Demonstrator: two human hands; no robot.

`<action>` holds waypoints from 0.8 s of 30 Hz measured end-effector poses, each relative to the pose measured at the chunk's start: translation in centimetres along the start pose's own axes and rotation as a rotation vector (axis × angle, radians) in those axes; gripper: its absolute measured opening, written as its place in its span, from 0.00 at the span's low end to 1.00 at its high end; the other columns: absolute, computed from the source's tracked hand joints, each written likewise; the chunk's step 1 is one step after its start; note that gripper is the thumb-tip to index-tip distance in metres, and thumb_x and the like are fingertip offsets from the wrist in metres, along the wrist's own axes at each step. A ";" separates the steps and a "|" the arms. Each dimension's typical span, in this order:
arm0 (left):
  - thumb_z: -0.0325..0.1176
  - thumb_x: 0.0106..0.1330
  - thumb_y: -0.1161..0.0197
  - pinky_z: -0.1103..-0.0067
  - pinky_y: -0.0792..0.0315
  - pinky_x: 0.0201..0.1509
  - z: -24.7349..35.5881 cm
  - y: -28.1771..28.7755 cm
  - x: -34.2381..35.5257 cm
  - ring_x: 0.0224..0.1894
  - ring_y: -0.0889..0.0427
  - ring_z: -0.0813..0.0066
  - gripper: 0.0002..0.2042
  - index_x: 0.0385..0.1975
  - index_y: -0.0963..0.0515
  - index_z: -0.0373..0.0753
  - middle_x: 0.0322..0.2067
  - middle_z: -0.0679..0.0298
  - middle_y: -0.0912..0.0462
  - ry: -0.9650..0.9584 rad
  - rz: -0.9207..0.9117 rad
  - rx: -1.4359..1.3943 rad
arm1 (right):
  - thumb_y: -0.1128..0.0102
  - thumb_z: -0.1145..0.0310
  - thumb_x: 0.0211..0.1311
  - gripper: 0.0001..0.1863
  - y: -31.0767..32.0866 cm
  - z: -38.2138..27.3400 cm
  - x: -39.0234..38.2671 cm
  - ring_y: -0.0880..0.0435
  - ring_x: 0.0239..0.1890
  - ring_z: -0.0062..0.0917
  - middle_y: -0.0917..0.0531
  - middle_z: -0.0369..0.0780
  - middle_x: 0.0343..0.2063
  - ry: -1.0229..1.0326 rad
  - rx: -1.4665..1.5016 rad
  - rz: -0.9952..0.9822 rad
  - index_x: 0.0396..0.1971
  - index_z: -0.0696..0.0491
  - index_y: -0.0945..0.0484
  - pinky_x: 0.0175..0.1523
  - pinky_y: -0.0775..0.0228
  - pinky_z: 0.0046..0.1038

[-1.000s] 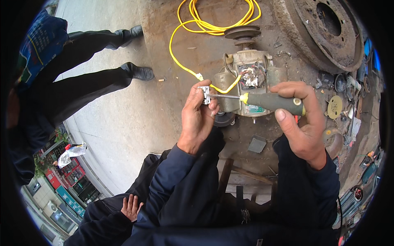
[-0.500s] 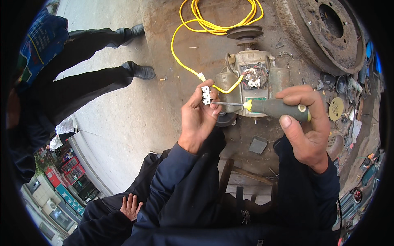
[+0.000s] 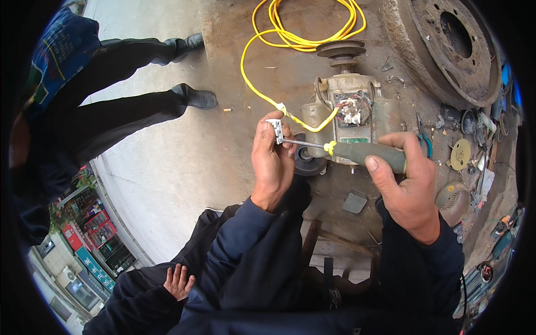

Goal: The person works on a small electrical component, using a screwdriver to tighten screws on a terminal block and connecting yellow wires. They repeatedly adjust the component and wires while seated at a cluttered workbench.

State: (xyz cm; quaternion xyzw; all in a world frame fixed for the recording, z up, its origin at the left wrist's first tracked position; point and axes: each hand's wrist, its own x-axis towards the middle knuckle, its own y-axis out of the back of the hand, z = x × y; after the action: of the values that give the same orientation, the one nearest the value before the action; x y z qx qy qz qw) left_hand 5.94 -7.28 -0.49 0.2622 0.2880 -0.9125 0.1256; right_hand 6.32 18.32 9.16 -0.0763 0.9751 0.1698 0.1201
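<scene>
Between the thumb and fingers of my left hand (image 3: 271, 162) sits a small white terminal block (image 3: 276, 130). My right hand (image 3: 410, 187) grips the dark handle of a screwdriver (image 3: 365, 153) with a yellow collar. Its shaft points left, and the tip meets the block or lies right beside it; the exact contact is hidden by my fingers. Behind the tool stands an electric motor (image 3: 341, 111) with its wiring box uncovered, showing wires and a white terminal piece (image 3: 350, 114). A yellow cable (image 3: 262, 92) runs past my left fingertips into that box.
Coiled yellow cable (image 3: 312, 42) lies beyond the motor, near its pulley (image 3: 341, 49). A large rusty wheel drum (image 3: 413, 61) stands far right, with scattered parts and pliers (image 3: 426, 144) below it. Another person's legs (image 3: 139, 100) are at left; another person's hand (image 3: 179, 282) rests at lower left.
The terminal block has tilted in my left fingers. My right hand and the screwdriver have shifted slightly left, and the whole scene has moved a little down and right in view.
</scene>
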 end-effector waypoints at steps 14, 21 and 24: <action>0.41 0.84 0.55 0.80 0.37 0.35 -0.3 0.8 -0.6 0.30 0.34 0.81 0.16 0.58 0.30 0.37 0.34 0.67 0.26 -0.046 0.118 0.008 | 0.29 0.73 0.63 0.17 -1.4 1.3 0.3 0.18 0.31 0.38 0.20 0.46 0.35 0.376 -0.104 -0.030 0.50 0.59 0.23 0.37 0.24 0.34; 0.40 0.84 0.56 0.81 0.37 0.35 -0.4 0.8 -0.6 0.30 0.34 0.80 0.15 0.58 0.30 0.38 0.34 0.67 0.26 -0.017 0.165 0.002 | 0.29 0.71 0.63 0.15 -2.0 1.1 0.8 0.19 0.29 0.37 0.19 0.44 0.32 0.576 -0.171 -0.060 0.43 0.60 0.25 0.35 0.26 0.36; 0.40 0.84 0.56 0.81 0.37 0.34 -0.2 0.8 -0.7 0.30 0.34 0.80 0.15 0.58 0.30 0.38 0.33 0.67 0.27 -0.061 0.123 -0.014 | 0.29 0.69 0.64 0.16 -2.1 1.0 0.7 0.19 0.29 0.39 0.19 0.45 0.30 0.518 -0.010 -0.034 0.44 0.60 0.25 0.35 0.26 0.37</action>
State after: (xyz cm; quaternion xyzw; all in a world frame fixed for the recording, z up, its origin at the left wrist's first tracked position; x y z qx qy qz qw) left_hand 6.89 -7.69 -0.63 0.2506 0.2735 -0.9086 0.1921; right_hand 6.20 16.68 7.41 -0.1340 0.9711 0.1475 -0.1312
